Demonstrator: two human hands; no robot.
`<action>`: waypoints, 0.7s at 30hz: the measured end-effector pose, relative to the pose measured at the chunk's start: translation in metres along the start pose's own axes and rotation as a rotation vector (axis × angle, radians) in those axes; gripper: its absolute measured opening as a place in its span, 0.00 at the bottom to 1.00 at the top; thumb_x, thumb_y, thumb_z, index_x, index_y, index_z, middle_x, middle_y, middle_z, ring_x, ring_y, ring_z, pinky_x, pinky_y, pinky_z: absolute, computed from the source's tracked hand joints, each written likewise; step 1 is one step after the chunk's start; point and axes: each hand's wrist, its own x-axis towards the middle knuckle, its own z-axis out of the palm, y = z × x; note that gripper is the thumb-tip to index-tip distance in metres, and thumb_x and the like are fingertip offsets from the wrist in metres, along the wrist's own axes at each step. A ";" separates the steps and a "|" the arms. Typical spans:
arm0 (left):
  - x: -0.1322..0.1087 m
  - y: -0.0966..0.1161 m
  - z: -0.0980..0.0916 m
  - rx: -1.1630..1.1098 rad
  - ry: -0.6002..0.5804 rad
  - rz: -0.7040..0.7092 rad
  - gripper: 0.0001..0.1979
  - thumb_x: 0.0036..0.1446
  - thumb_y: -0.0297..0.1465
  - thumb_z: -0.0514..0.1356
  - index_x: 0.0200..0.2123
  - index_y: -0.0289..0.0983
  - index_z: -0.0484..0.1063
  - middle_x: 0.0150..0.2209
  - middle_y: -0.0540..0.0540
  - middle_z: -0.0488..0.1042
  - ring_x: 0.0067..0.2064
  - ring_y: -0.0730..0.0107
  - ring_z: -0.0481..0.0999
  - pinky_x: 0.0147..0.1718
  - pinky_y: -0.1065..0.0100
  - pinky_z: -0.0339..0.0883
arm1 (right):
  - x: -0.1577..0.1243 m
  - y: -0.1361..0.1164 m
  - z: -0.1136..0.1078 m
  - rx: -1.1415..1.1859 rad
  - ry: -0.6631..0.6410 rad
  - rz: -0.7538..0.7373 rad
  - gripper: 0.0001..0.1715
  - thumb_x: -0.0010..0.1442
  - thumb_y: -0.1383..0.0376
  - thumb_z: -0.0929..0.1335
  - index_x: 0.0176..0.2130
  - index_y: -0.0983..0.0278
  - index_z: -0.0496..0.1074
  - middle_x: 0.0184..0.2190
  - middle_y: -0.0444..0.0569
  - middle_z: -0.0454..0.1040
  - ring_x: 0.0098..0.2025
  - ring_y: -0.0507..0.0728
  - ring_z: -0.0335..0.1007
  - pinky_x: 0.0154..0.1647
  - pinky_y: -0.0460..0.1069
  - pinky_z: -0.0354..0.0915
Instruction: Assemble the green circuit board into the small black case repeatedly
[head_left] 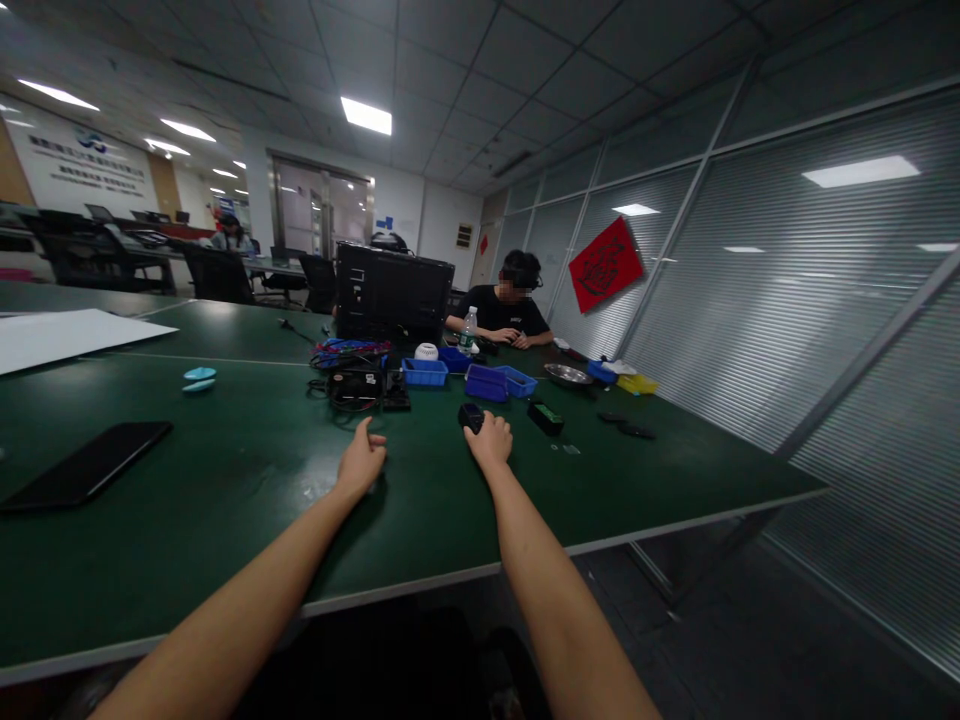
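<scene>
My right hand (492,438) is closed on a small black device (471,417) on the green table (420,500). To its left, my left hand (362,462) hovers just over or rests on the tabletop, fingers apart, holding nothing. Beyond my left hand lie a black power adapter (356,384) and tangled cables (349,352). Right of my right hand sits a black box with a green top (545,417). Behind the device are a dark blue box (487,383) and a light blue tray (425,372).
A monitor (394,290) stands at the back, near a white ball (426,351) and a water bottle (468,330). A person (504,310) sits across the table. A black tablet (88,463) lies left, a metal bowl (568,375) right.
</scene>
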 end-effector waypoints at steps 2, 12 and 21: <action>0.001 -0.001 0.001 0.003 -0.002 0.003 0.31 0.48 0.26 0.51 0.57 0.36 0.48 0.42 0.47 0.73 0.39 0.69 0.73 0.38 0.69 0.63 | 0.000 0.000 0.000 -0.007 0.001 -0.004 0.32 0.52 0.53 0.64 0.53 0.64 0.59 0.46 0.58 0.63 0.48 0.63 0.56 0.45 0.53 0.53; 0.002 -0.004 0.002 0.011 -0.001 0.006 0.32 0.47 0.26 0.52 0.58 0.36 0.48 0.41 0.47 0.73 0.38 0.71 0.73 0.37 0.71 0.63 | 0.000 0.002 0.000 0.069 0.083 -0.030 0.26 0.53 0.57 0.64 0.50 0.63 0.62 0.44 0.56 0.64 0.47 0.62 0.57 0.44 0.52 0.54; 0.003 -0.005 0.004 0.005 0.001 0.010 0.32 0.47 0.26 0.51 0.58 0.36 0.48 0.41 0.47 0.73 0.38 0.70 0.73 0.37 0.69 0.63 | -0.005 -0.011 -0.014 0.590 0.369 -0.145 0.22 0.57 0.56 0.59 0.48 0.65 0.63 0.45 0.55 0.65 0.48 0.59 0.58 0.46 0.52 0.56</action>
